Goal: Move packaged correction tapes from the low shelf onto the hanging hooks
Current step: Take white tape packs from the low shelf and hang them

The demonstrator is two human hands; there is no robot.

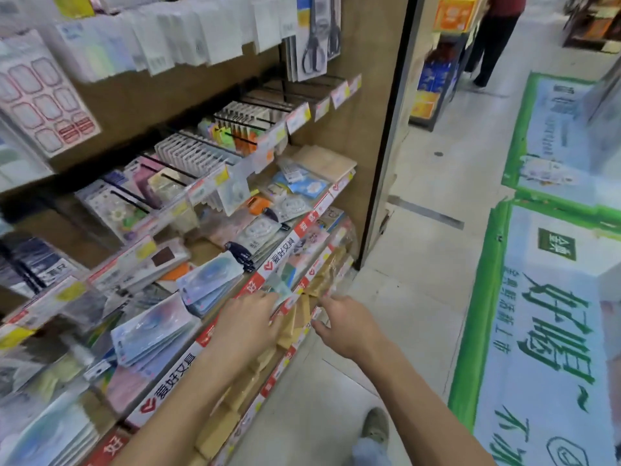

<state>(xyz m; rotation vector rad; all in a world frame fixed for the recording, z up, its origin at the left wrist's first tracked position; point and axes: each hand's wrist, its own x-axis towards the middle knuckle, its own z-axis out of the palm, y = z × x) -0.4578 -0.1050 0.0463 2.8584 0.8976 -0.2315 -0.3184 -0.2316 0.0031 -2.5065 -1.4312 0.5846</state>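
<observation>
Both hands reach low, centre frame: left hand [247, 319] rests fingers on a greenish packet [281, 290] at the shelf [174, 371] edge, right hand [346, 326] spread, holding nothing. Packaged correction tapes [208, 280] lie stacked just upper left; hooks [188, 169] hang above.

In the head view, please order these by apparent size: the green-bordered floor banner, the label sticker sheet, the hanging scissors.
1. Green-bordered floor banner, largest.
2. Label sticker sheet.
3. Hanging scissors, smallest.
The sheet hangs nearer the camera, so this shows apparent size only.

two hands [247, 326] [346, 326], one shoe [375, 427], two scissors packs [314, 42].
</observation>
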